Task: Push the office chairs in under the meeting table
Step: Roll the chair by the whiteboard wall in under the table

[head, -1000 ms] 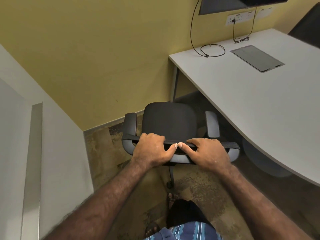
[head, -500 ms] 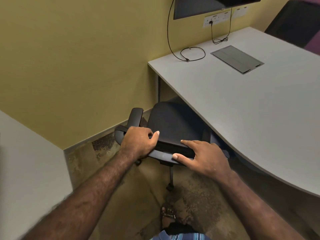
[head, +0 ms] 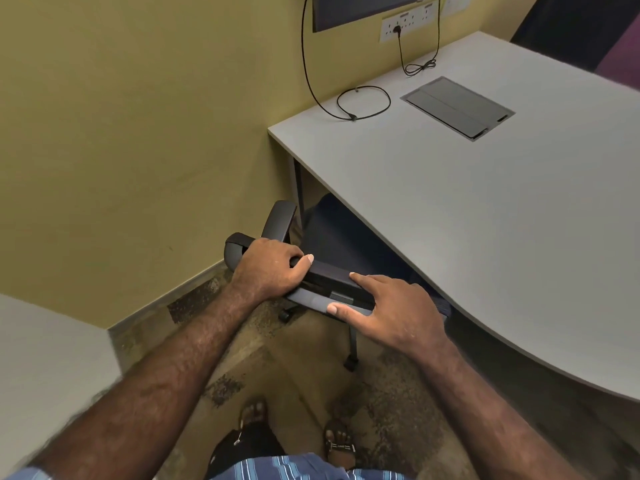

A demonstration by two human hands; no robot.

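Note:
A black office chair stands at the near left corner of the grey meeting table, its seat partly under the tabletop and its right armrest hidden beneath it. My left hand is curled over the top of the chair's backrest near the left armrest. On the right part of the backrest top lies my right hand, fingers draped over it and thumb along its near face. The chair's base and two castors show on the floor below.
A yellow wall runs close behind the chair. A grey partition fills the lower left. On the table lie a coiled cable and a flush grey cable hatch. Another dark chair stands at the far right. My sandalled feet are on the patterned carpet.
The chair has rolled forward and to the right, so its seat and right armrest went under the tabletop. Both hands stayed on the backrest and spread apart.

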